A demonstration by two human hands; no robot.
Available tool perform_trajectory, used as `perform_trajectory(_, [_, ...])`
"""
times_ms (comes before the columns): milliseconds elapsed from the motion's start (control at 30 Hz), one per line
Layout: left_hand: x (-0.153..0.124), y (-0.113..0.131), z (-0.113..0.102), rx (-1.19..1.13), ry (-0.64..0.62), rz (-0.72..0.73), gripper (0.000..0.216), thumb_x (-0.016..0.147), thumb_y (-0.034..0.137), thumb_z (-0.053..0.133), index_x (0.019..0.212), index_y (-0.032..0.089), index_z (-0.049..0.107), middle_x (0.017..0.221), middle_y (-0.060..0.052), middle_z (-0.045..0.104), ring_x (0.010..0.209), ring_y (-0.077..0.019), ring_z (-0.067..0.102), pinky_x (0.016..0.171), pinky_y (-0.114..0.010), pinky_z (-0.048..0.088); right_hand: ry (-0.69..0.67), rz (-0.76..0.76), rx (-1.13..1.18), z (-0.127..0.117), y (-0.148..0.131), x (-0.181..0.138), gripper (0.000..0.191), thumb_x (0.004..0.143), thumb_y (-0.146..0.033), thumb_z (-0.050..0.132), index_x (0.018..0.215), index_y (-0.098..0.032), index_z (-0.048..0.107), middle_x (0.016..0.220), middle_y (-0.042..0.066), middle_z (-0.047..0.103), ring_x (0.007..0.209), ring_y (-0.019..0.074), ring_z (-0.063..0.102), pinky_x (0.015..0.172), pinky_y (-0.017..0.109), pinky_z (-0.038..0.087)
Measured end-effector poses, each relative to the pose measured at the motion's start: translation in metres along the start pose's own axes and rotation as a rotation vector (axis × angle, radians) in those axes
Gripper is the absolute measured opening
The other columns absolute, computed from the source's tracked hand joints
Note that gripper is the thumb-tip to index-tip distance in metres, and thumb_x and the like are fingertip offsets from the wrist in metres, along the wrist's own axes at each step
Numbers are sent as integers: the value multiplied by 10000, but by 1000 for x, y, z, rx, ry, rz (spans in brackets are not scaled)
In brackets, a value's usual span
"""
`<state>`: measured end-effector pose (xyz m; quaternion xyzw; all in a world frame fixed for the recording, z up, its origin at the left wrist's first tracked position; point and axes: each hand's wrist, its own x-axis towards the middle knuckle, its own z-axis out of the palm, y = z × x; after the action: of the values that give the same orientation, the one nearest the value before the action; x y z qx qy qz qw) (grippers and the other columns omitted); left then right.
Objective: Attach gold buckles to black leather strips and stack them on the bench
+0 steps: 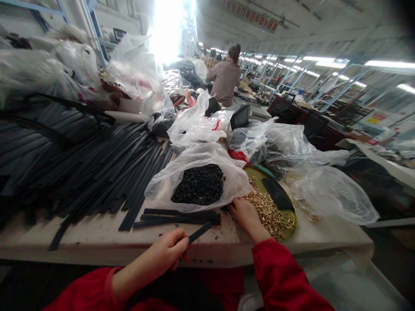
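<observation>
Strap pinched, rings at the fingertips

Strap [200,232], flat, narrow and matte black, sits low in the centre of the frame, pinched at one end between the thumb and curled fingers of the left hand [168,252], its free end angled up toward the right. The right hand [245,214] lies palm down at the edge of a round yellow-green tray [291,216], fingers loosely bent and resting on a heap of small shiny gold rings [269,211]; whether it grips any of them cannot be told. A smooth black oblong piece [277,194] lies across the tray, right of centre. Both forearms wear red sleeves.

Just above the strap, a short bundle of the same black strips [178,217] lies flat on the pale, scuffed counter [97,237]. Behind it a crinkled clear plastic bag [165,181] gapes open over a mound of small, knobbly black pieces [199,185]. To the left, long black strips [81,172] fan out in a wide, loose pile across the counter. More translucent bags [330,190], crumpled and glossy, crowd the right and the middle distance.

In the upper centre of the frame a person in a brown top [225,80] stands facing away, beside long workbenches under rows of strip lights.
</observation>
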<state>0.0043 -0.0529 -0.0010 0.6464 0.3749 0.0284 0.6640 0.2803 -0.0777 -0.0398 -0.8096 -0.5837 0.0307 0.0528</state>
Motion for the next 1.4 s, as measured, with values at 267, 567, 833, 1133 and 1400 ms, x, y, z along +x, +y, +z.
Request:
perform_trajectory(267, [-8,-2,9,35,-11,41,242,771,385,351,706,170,441,644,20,563,401,-63,393,387,-193,271,-35,73,20,-3,-1,-8,241,806,-33,403,921,-116,598,930,156,624,882,222,586,766,304,383])
perform_trajectory(567, [-24,2,12,30,111,124,257,771,382,367,731,154,480,606,27,528,420,-75,394,401,-197,295,82,132,422,-24,-11,-39,233,837,-229,443,995,-119,574,914,115,655,795,190,600,706,302,436])
perform_trajectory(833, [-17,2,12,-107,224,222,275,750,400,495,812,135,536,631,31,532,517,-79,406,494,-194,325,-183,129,1490,-22,-109,-98,309,646,-398,698,839,-167,630,678,2,615,516,90,481,499,222,388])
perform_trajectory(1133, [-23,-7,11,222,414,291,187,761,328,512,736,148,558,653,20,563,609,-119,483,531,-204,324,-177,183,1525,-11,-128,-111,314,671,-429,669,848,-178,601,677,-9,599,550,108,534,527,244,440])
perform_trajectory(1400, [-17,-12,8,160,275,307,182,797,279,460,735,140,561,689,6,569,643,-121,497,570,-202,358,-164,317,1599,-8,-133,-114,284,623,-395,720,757,-170,610,642,-17,612,539,101,539,544,236,437])
